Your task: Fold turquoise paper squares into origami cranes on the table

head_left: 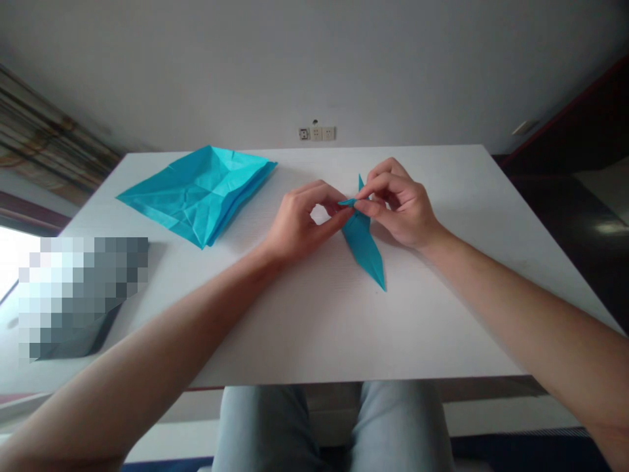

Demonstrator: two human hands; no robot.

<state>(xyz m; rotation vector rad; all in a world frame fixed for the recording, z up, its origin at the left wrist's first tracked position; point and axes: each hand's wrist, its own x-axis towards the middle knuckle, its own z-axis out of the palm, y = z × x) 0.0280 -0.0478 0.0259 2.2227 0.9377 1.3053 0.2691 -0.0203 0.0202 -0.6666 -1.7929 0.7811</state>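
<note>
Pinching paper tip at centre with left hand and right hand; already folded narrow, likely late; stack upper left unused

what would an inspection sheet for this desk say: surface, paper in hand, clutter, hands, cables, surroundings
surface: white table, flat, bare near the front edge
things in hand: folded blue paper, narrow and pointed, long tip toward the person
clutter: stack of creased blue sheets at far left; dark flat object near the left edge, mostly blurred, cannot tell what it is
hands: left hand and right hand both pinch the folded blue paper at its upper end
cables: nothing seen
surroundings: wall sockets on the grey wall behind; curtain at left
</note>
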